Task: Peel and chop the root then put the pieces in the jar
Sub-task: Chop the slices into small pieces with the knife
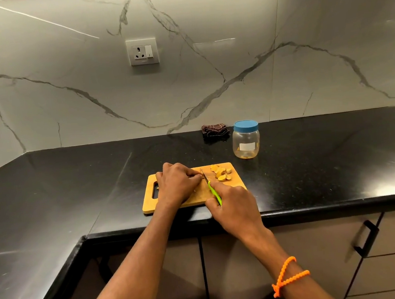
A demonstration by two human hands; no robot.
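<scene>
A wooden cutting board (196, 198) lies near the front edge of the black counter. My left hand (178, 184) sits on the board with curled fingers holding down the remaining root, which is almost wholly hidden under the fingertips. My right hand (234, 206) grips the green handle of a small knife (211, 188); its blade points away from me and meets the board right beside my left fingertips. Several yellow cut slices (221, 172) lie at the board's far right corner. A clear plastic jar (246, 141) with its blue lid on stands behind the board to the right.
A folded dark checked cloth (214, 130) lies by the marble wall, left of the jar. A wall socket (142, 52) is above. The black counter (326, 160) turns a corner on my left. Cabinet doors and a drawer handle (365, 238) are below the edge.
</scene>
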